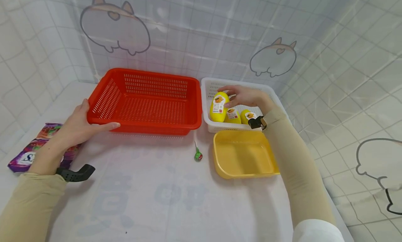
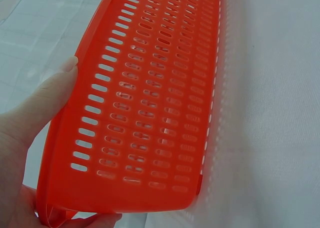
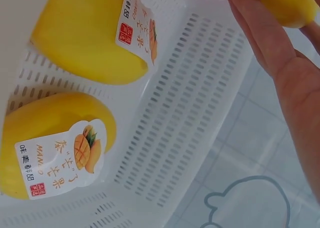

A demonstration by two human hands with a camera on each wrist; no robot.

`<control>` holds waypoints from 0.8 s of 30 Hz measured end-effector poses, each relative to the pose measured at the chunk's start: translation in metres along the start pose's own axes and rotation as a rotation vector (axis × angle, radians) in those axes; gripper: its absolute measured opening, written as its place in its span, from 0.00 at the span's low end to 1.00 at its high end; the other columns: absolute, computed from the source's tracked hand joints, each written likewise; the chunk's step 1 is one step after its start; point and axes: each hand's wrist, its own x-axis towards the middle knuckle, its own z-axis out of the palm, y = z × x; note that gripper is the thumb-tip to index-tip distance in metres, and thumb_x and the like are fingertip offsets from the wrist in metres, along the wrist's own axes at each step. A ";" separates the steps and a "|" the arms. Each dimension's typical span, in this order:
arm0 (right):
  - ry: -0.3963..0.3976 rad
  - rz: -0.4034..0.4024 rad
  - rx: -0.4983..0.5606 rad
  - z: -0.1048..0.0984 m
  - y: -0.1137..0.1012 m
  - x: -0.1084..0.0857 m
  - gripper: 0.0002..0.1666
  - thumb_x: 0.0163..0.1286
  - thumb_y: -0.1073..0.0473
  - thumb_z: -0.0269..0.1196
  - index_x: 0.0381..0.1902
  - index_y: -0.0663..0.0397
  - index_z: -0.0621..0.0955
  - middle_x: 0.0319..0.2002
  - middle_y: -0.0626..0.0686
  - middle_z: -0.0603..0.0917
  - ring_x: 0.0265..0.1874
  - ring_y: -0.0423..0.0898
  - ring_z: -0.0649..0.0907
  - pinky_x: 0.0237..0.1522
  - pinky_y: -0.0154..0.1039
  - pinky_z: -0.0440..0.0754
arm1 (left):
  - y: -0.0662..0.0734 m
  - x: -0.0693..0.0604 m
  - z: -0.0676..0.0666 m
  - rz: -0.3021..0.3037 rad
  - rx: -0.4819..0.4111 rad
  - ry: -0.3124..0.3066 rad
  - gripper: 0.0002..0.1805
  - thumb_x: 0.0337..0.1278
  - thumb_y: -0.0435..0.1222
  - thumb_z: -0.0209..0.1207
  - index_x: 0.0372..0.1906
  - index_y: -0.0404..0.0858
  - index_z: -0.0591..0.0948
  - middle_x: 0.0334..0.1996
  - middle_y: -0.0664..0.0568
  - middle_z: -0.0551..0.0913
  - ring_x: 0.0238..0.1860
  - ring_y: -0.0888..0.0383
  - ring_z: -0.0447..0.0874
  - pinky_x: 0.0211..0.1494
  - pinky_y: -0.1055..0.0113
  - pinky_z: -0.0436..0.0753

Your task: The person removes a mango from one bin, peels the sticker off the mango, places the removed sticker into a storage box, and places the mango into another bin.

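Note:
My left hand (image 1: 78, 125) grips the near left corner of a red plastic basket (image 1: 150, 127). In the left wrist view its thumb lies along the rim, with fingertips showing under the corner. Over the left side of a white basket (image 1: 251, 84), my right hand (image 1: 243, 96) holds a yellow mango (image 1: 216, 115) with a white label. Below that hand, two more labelled mangoes (image 3: 90, 38) lie in the white basket. The right wrist view catches only part of the held mango (image 3: 292, 5), at its top right corner.
A yellow basin (image 1: 245, 175) stands in front of the white basket, partly behind my right forearm. Left of the basin lies a green-wrapped lollipop (image 1: 198, 155). A purple snack bag (image 1: 22, 160) is partly hidden by my left wrist. A patterned curtain (image 1: 194, 36) hangs behind the baskets.

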 end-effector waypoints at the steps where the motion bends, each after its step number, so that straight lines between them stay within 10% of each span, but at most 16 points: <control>1: 0.006 0.002 0.010 0.000 0.000 -0.001 0.41 0.67 0.53 0.68 0.75 0.34 0.64 0.75 0.55 0.61 0.70 0.55 0.65 0.69 0.58 0.70 | 0.000 0.000 0.000 0.000 0.001 0.001 0.71 0.54 0.64 0.63 0.77 0.31 0.27 0.71 0.22 0.48 0.65 0.27 0.55 0.59 0.23 0.66; 24: 0.061 -0.107 0.157 0.003 -0.007 -0.032 0.42 0.69 0.60 0.66 0.76 0.39 0.63 0.73 0.55 0.66 0.66 0.57 0.71 0.65 0.54 0.76 | -0.001 0.000 0.002 0.006 -0.008 0.015 0.71 0.52 0.65 0.64 0.78 0.33 0.29 0.71 0.24 0.49 0.65 0.28 0.54 0.57 0.23 0.67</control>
